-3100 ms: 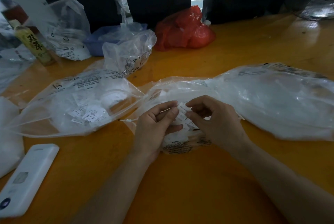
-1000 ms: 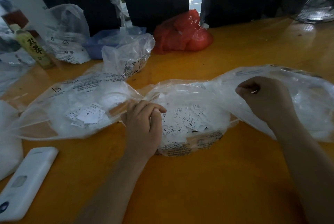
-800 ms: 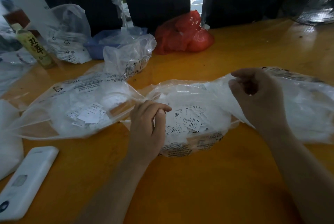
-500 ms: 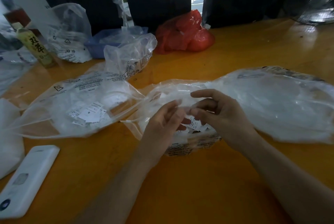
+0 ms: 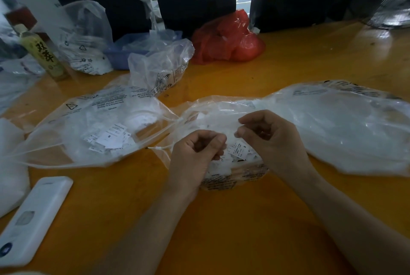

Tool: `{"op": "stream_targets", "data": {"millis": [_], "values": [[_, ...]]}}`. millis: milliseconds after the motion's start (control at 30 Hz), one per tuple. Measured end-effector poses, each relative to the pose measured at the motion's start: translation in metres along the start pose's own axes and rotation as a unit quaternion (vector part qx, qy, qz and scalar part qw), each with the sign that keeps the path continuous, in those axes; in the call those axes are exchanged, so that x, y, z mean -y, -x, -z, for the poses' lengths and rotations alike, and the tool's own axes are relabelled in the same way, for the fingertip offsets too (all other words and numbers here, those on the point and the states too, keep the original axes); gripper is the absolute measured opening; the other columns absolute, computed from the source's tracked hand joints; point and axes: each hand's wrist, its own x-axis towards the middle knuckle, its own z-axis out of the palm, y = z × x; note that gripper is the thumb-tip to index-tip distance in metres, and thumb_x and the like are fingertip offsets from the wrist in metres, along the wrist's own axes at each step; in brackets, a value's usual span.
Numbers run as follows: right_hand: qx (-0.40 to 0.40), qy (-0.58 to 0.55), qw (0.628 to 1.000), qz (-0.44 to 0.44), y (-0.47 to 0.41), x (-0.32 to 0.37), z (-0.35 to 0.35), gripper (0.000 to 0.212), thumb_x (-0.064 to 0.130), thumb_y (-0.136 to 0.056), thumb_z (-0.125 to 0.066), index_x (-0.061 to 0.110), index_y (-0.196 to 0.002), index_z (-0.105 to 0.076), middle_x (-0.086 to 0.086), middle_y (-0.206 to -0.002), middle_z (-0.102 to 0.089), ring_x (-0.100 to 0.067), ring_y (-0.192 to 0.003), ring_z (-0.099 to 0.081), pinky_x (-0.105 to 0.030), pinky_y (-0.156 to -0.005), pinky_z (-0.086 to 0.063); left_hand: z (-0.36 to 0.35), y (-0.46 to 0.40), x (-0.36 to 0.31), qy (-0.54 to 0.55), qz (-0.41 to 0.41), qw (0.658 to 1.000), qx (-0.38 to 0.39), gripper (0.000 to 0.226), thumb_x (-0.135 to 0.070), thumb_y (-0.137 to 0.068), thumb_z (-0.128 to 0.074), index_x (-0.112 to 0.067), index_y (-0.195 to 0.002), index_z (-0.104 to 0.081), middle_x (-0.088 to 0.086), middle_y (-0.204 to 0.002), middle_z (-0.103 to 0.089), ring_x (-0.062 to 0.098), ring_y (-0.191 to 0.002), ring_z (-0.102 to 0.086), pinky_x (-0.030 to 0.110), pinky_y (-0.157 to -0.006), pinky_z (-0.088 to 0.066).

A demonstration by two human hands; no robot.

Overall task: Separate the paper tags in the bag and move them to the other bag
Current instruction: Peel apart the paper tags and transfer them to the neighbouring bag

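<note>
Paper tags: small white printed slips heaped in the middle clear bag, at the centre of the bench; one shows an "S".
Left hand: over the heap, at 9 o'clock from the top tag; its grip is curled tight, thumb against the fingers, and whether it pinches a tag I cannot tell.
Right hand: at 3 o'clock from the tags; grip curled, fingertips drawn together above the heap, any tag between them hidden.
Left clear bag: at 9 o'clock from the hands, lying flat with its mouth toward them; a smaller scatter of tags inside.
Right clear bag: at 3 o'clock, large; contents white and blurred.
Far bench, 12 o'clock: a red plastic bag; at 11 o'clock a crumpled clear bag and a blue tray.
Far left, 10 o'clock: a yellow-labelled bottle.
Near left, 7 o'clock: a white remote.
</note>
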Motion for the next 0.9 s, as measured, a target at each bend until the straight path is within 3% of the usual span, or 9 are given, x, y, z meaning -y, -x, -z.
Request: {"op": "stream_targets", "data": {"millis": [100, 167, 300, 400, 533, 700, 833, 900], "values": [[-0.001, -0.012, 1.000, -0.011, 0.0006, -0.0009, -0.0008, 0.015, 0.025, -0.094, -0.074, 0.034, -0.105, -0.067, 0.014, -0.089, -0.077, -0.007, -0.081, -0.072, -0.020, -0.067, -0.056, 0.0013, -0.0001, 0.0005, -0.011, -0.020, 1.000, -0.011, 0.019, -0.047, -0.076, -0.087, -0.033, -0.086, -0.080, 0.002, -0.083, -0.080, 0.014, -0.077, -0.076, 0.022, -0.070, -0.060], [-0.006, -0.016, 1.000, -0.017, 0.0009, -0.0008, -0.0008, 0.015, 0.025, -0.095, -0.073, 0.034, -0.105, -0.067, 0.015, -0.088, -0.077, -0.009, -0.078, -0.072, -0.031, -0.067, -0.060, 0.0022, -0.0005, 0.0015, -0.028, -0.030, 0.999, -0.008, 0.020, -0.049, -0.076, -0.088, -0.033, -0.086, -0.079, 0.001, -0.083, -0.079, 0.014, -0.076, -0.075, 0.023, -0.071, -0.059], [-0.007, -0.010, 1.000, -0.018, 0.0001, -0.0002, 0.0003, 0.016, 0.030, -0.096, -0.070, 0.035, -0.112, -0.067, 0.012, -0.088, -0.077, -0.027, -0.075, -0.068, -0.044, -0.064, -0.057, 0.0035, -0.0010, 0.0024, -0.053, -0.033, 0.998, 0.016, 0.018, -0.047, -0.078, -0.083, -0.033, -0.088, -0.078, -0.003, -0.086, -0.077, 0.012, -0.080, -0.073, 0.024, -0.074, -0.059], [0.020, -0.021, 0.999, -0.040, -0.0007, -0.0001, 0.0039, 0.029, 0.049, -0.091, -0.069, 0.036, -0.117, -0.068, 0.006, -0.089, -0.076, -0.018, -0.077, -0.070, -0.036, -0.067, -0.060, 0.0050, -0.0012, 0.0019, -0.061, -0.029, 0.997, 0.033, 0.017, -0.045, -0.081, -0.082, -0.031, -0.090, -0.077, -0.003, -0.089, -0.077, 0.014, -0.085, -0.073, 0.027, -0.078, -0.060], [0.055, 0.029, 0.997, -0.051, -0.0024, -0.0041, 0.0065, 0.013, 0.048, -0.091, -0.069, 0.035, -0.092, -0.073, 0.012, -0.083, -0.075, -0.003, -0.072, -0.068, -0.024, -0.065, -0.053, 0.0031, -0.0006, -0.0007, -0.031, -0.010, 0.999, 0.032, 0.014, -0.045, -0.081, -0.079, -0.032, -0.088, -0.077, 0.002, -0.092, -0.078, 0.018, -0.090, -0.075, 0.029, -0.080, -0.059], [0.059, 0.043, 0.996, -0.044, -0.0027, -0.0043, 0.0050, 0.005, 0.042, -0.092, -0.071, 0.037, -0.092, -0.073, 0.015, -0.084, -0.075, -0.005, -0.077, -0.070, -0.023, -0.066, -0.056, 0.0044, -0.0013, -0.0030, 0.015, -0.010, 1.000, 0.018, 0.010, -0.042, -0.081, -0.078, -0.034, -0.086, -0.076, 0.003, -0.086, -0.078, 0.018, -0.084, -0.075, 0.025, -0.077, -0.059], [0.029, 0.056, 0.997, -0.038, -0.0030, -0.0026, 0.0048, 0.020, 0.050, -0.095, -0.065, 0.035, -0.084, -0.072, 0.014, -0.076, -0.073, -0.024, -0.061, -0.062, -0.030, -0.053, -0.050, 0.0045, -0.0008, 0.0005, -0.045, -0.015, 0.999, 0.009, 0.016, -0.048, -0.081, -0.074, -0.036, -0.091, -0.075, 0.001, -0.088, -0.079, 0.018, -0.086, -0.076, 0.025, -0.077, -0.059], [0.027, 0.076, 0.996, -0.029, -0.0029, -0.0032, 0.0045, 0.022, 0.051, -0.096, -0.063, 0.036, -0.082, -0.071, 0.015, -0.075, -0.072, -0.014, -0.051, -0.054, -0.023, -0.049, -0.044, 0.0040, -0.0008, -0.0001, -0.042, -0.003, 0.999, 0.021, 0.020, -0.051, -0.083, -0.073, -0.039, -0.098, -0.076, -0.002, -0.096, -0.080, 0.015, -0.091, -0.077, 0.025, -0.075, -0.060]]}}
